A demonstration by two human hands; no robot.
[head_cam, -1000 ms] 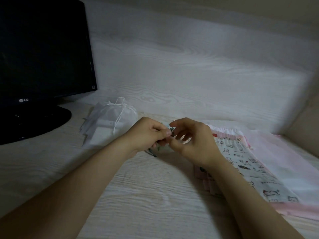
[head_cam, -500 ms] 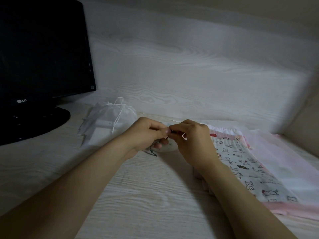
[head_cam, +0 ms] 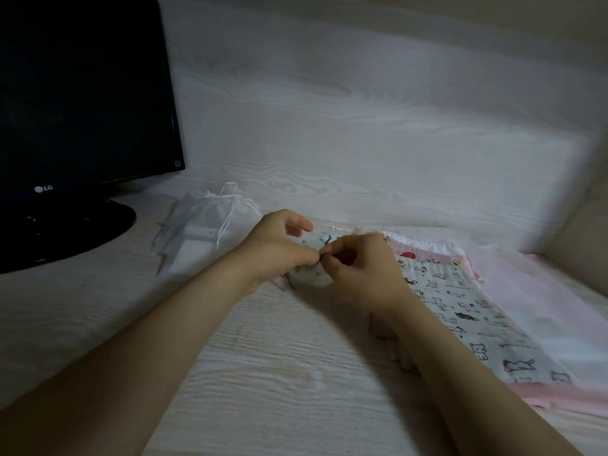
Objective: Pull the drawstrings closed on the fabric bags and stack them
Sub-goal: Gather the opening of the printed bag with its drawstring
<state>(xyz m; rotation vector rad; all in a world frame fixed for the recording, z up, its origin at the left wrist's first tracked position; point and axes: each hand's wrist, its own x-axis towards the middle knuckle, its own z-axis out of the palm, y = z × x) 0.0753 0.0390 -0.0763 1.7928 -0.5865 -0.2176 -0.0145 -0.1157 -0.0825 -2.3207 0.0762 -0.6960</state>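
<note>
Your white sheer bag [head_cam: 210, 225] lies at the left of the bench [head_cam: 263, 373], its neck cinched shut and its white cord trailing over it. The small speckled pouch [head_cam: 312, 276] sits crumpled in the middle, with a dark drawstring [head_cam: 327, 240] at its mouth. On the right, the cat-print bag [head_cam: 460, 301] lies flat on a pale pink bag [head_cam: 543, 307].

Surface: a pale wood-grain desk [head_cam: 279, 383] is seen across the lower frame.
Left: a black monitor stand [head_cam: 82, 222] is set.
Centre left: a white drawstring bag [head_cam: 210, 225] is laid.
Centre: a small printed bag [head_cam: 312, 278] is laid.
Right: pink fabric [head_cam: 543, 311] is spread, overlaid by a cat-print bag [head_cam: 460, 307].
</note>
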